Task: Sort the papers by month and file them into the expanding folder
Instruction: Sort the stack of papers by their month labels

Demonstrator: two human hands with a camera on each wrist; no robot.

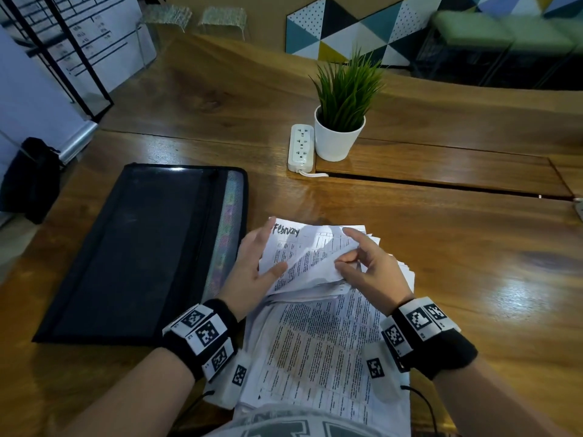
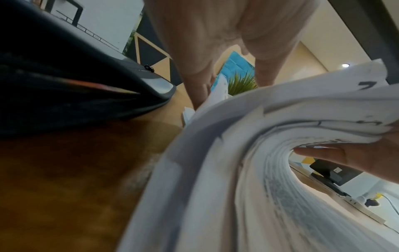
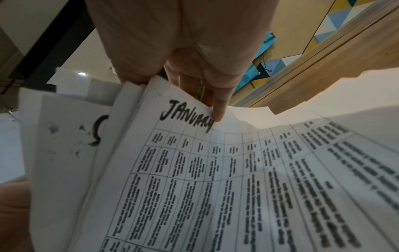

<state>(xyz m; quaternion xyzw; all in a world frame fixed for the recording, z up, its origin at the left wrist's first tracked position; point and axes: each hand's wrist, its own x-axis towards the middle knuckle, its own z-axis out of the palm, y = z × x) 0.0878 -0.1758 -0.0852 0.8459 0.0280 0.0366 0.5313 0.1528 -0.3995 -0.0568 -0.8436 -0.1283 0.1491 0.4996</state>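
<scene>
Two hands leaf through the papers (image 1: 315,266) on the tabletop (image 1: 457,247): left hand (image 1: 252,263) grips the lifted sheets, right hand (image 1: 369,263) pinches a corner. Sorting stage; next, separate months before opening the closed expanding folder (image 1: 135,247) lying alongside.

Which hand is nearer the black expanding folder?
Left. The left hand holds the papers right beside the folder; the right hand is across the stack.

A potted green plant (image 1: 342,121) in a white pot stood on the far side of the wooden desk (image 1: 473,263), with a white power strip (image 1: 301,148) touching its left side.
</scene>
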